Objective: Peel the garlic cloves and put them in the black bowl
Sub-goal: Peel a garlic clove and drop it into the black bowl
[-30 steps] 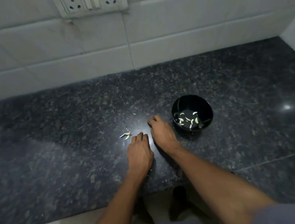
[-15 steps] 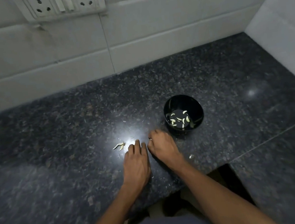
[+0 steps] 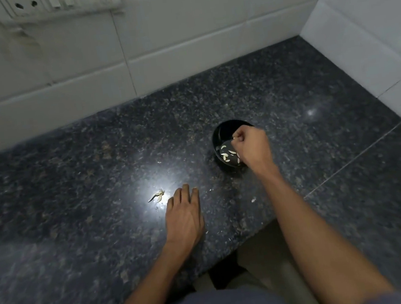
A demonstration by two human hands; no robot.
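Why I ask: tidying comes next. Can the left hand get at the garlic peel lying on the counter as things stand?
Probably yes. The left hand rests flat on the counter with its fingertips just beside the garlic peel, and nothing lies between them. The right hand is away over the black bowl.

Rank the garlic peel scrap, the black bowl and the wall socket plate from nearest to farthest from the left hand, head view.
1. Garlic peel scrap, just left of the left hand.
2. Black bowl, to its right, under the right hand.
3. Wall socket plate, up on the tiles.

The left hand (image 3: 186,216) lies flat, fingers straight and together. The right hand (image 3: 253,146) is raised, fingers curled, perhaps pinching something small.
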